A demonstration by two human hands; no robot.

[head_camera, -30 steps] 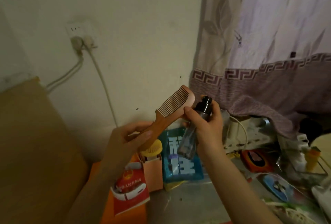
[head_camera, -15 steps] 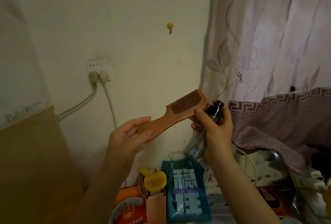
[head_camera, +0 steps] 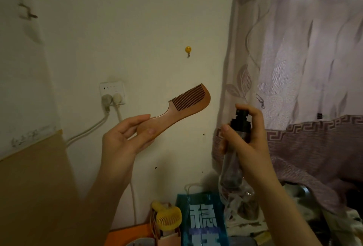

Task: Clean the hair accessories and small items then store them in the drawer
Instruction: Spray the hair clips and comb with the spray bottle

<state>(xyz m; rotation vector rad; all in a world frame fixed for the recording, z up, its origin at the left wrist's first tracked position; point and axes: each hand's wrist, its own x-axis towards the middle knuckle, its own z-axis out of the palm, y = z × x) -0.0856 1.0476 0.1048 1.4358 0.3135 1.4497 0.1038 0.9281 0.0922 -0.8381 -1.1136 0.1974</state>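
A brown wooden comb (head_camera: pixel 182 106) is raised in front of the wall, teeth end pointing up and to the right. My left hand (head_camera: pixel 125 137) holds its handle between thumb and fingers. To the right, my right hand (head_camera: pixel 245 137) grips a clear spray bottle (head_camera: pixel 232 165) with a black pump head (head_camera: pixel 241 121). One finger of that hand lies on top of the pump. The bottle stands nearly upright, a short gap right of the comb's teeth. No drawer is in view.
A wall socket (head_camera: pixel 112 92) with two plugs and cables is behind my left hand. A yellow hook (head_camera: pixel 188 49) sticks to the wall. A patterned curtain (head_camera: pixel 304 69) hangs at right. Below are a yellow mini fan (head_camera: pixel 168 219), a teal bag (head_camera: pixel 202 222) and a brown board (head_camera: pixel 33 196).
The view has tilted upward. Both hands have risen and drawn apart: the bottle, which was close against the comb's head, is now apart from it on the right.
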